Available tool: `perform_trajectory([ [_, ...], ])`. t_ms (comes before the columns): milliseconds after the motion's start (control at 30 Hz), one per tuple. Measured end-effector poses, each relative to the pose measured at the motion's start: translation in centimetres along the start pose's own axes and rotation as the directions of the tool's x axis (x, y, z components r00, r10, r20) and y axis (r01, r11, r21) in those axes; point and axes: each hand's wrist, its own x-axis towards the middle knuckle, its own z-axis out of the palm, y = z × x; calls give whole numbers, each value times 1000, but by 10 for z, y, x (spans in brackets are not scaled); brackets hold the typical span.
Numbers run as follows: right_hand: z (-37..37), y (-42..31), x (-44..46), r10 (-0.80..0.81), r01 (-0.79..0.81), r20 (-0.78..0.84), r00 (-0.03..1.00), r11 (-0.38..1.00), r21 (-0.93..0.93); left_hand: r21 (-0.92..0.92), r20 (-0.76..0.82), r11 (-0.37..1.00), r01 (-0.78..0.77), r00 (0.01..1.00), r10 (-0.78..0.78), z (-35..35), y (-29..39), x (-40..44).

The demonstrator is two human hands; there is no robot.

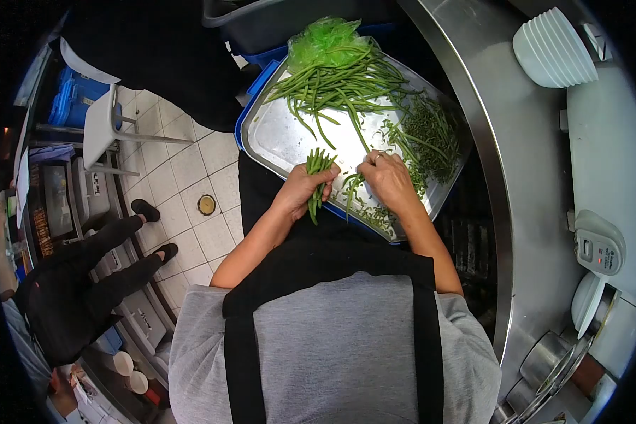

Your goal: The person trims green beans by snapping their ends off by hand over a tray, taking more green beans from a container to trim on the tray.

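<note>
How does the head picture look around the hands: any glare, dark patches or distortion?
Head view: white glare across the bare middle of the tray; its right side, with the green scraps, looks dimmer; left hand and right hand look fairly clear; wide-angle distortion bows the steel counter, with black corners.

The left hand (307, 189) partly hides slender green beans (319, 162), and the top edge crops the far dark-grey plastic tub (258, 32).

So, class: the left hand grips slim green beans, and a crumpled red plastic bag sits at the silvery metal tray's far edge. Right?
Not red: the head view shows the crumpled plastic bag is green. The left hand does grip slim green beans, as stated.
</note>
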Motion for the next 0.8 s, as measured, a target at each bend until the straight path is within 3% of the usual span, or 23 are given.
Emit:
perform_trajectory([
  [200, -18, -4, -6, -135, 136, -196, 971, 991, -6, 231, 90, 967, -102, 992, 83, 4, -13, 14],
  [333, -20, -10, -5, -134, 139, -303, 944, 990, -7, 379, 148, 921, -96, 988, 42, 7, -13, 18],
  [700, -19, -16, -3, -130, 134, -306, 943, 991, -9, 376, 71, 921, -96, 995, 75, 10, -5, 9],
  [800, -10, -21, -4, 83, 3, -363, 928, 973, 232, 314, 91, 945, -93, 994, 67, 14, -4, 9],
])
